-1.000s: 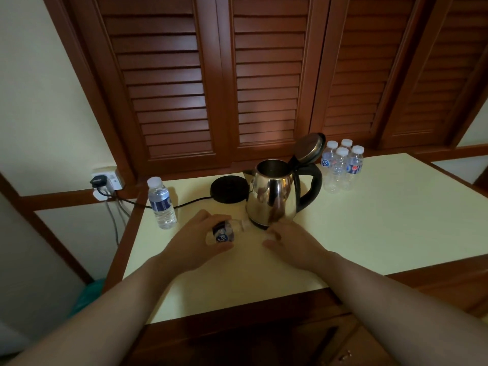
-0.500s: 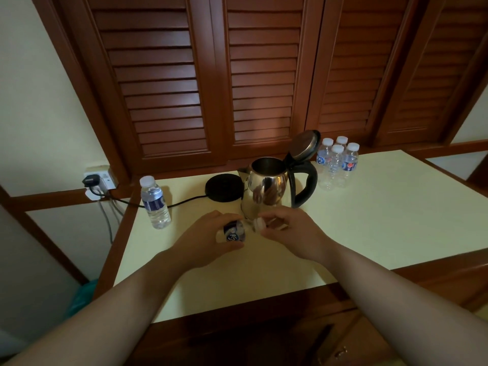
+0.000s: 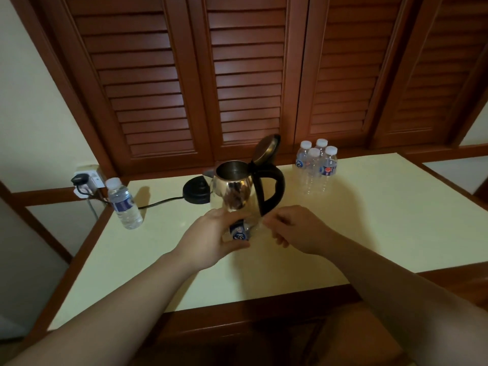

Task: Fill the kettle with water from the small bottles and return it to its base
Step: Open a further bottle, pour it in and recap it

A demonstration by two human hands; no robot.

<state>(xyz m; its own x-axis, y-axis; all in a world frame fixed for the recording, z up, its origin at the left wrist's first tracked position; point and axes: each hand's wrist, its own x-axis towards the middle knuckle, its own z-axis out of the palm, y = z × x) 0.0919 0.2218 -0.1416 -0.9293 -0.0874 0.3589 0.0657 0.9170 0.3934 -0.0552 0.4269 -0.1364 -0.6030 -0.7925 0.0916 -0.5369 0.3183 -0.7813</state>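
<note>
Left hand (image 3: 211,237) fingers clamped around a small clear plastic water bottle with a blue label (image 3: 239,232), held sideways just in front of the shiny steel kettle with black handle (image 3: 236,190); right hand (image 3: 298,228) fingers pinched at its cap end. Kettle lid open, standing on the pale yellow worktop (image 3: 369,220) beside its round black base (image 3: 196,191). One capped bottle (image 3: 124,204) left, four more bottles (image 3: 315,165) right.

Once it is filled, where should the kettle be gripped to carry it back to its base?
By the black loop handle of the kettle, coming from the right with the right hand. The handle faces right, the lid stands open, and the base sits just left behind.
</note>
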